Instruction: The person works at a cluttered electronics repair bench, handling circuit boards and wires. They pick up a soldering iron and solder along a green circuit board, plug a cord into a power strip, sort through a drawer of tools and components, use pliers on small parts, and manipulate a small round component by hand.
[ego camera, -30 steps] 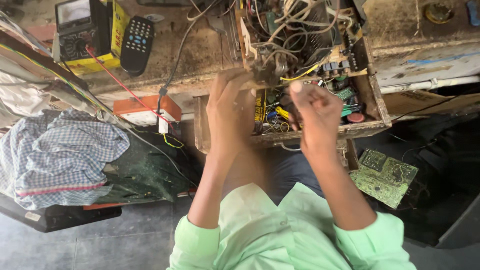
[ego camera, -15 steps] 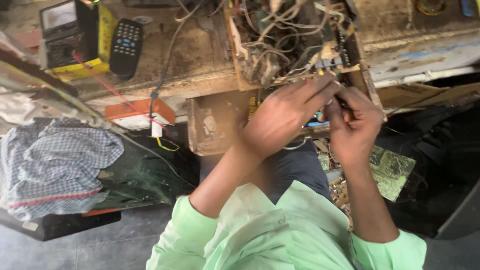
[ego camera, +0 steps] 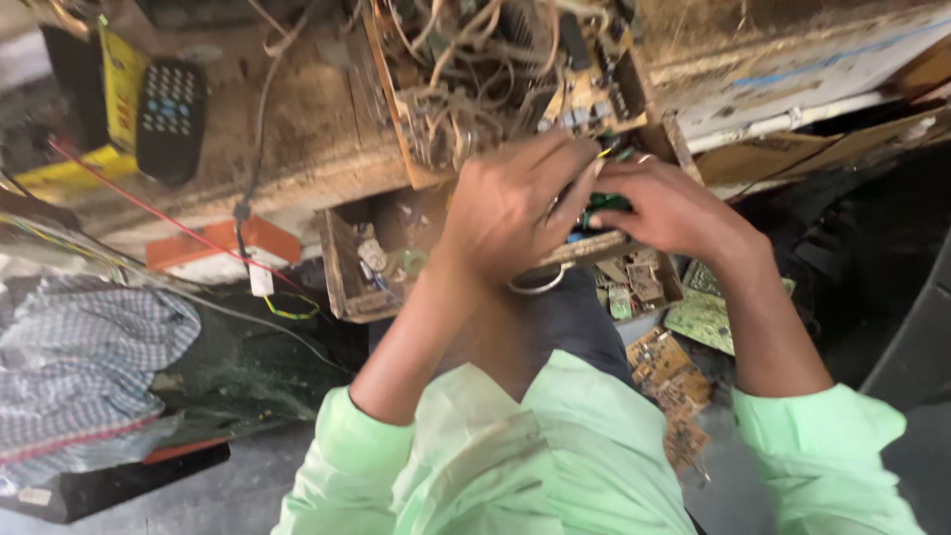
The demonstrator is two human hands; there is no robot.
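My left hand (ego camera: 515,208) and my right hand (ego camera: 674,208) meet at the front edge of a brown circuit board (ego camera: 584,94) covered in tangled wires (ego camera: 466,69). Fingers of both hands close together on a small green part (ego camera: 601,205) between them; most of it is hidden. Right under the hands, an open wooden drawer (ego camera: 347,287) holds small bits. Pale green sleeves cover both arms.
A black remote control (ego camera: 170,119) and a yellow meter (ego camera: 117,79) lie far left on the wooden bench (ego camera: 307,139). An orange and white box (ego camera: 223,250) and a checked cloth (ego camera: 89,347) sit lower left. Loose circuit boards (ego camera: 698,317) lie beneath my right arm.
The view has come closer and shifted. Both hands dropped from the wire tangle to the board's front edge and closed together on the small green part.
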